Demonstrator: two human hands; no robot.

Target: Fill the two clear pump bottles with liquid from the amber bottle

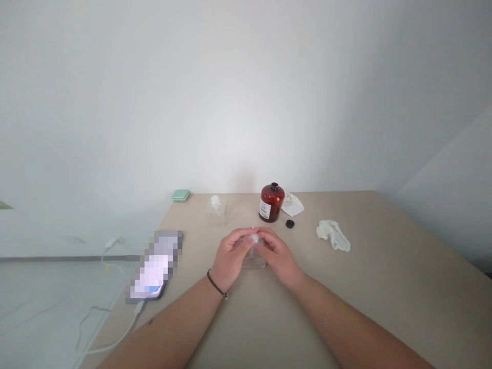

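Observation:
A clear, square-sided bottle [253, 263] stands on the table in front of me, its whitish top partly covered by fingers. My left hand [230, 259] curls round the upper left of this bottle, its thumb at the top. From the other side my right hand [280, 256] closes on it, with its thumb near the left one. Both hands meet at the bottle's neck, so the far fingers and most of the top are hidden. Just beyond them stands a brown bottle [272, 202] with a white label and an uncapped mouth. A small black cap [290, 224] lies beside it.
A second clear square container [217, 214] with a white top stands behind, to the left. A crumpled white tissue [332, 234] lies right; another white tissue [293, 205] is behind the brown bottle. A phone [156, 266] with its cable and a green case [180, 195] are left.

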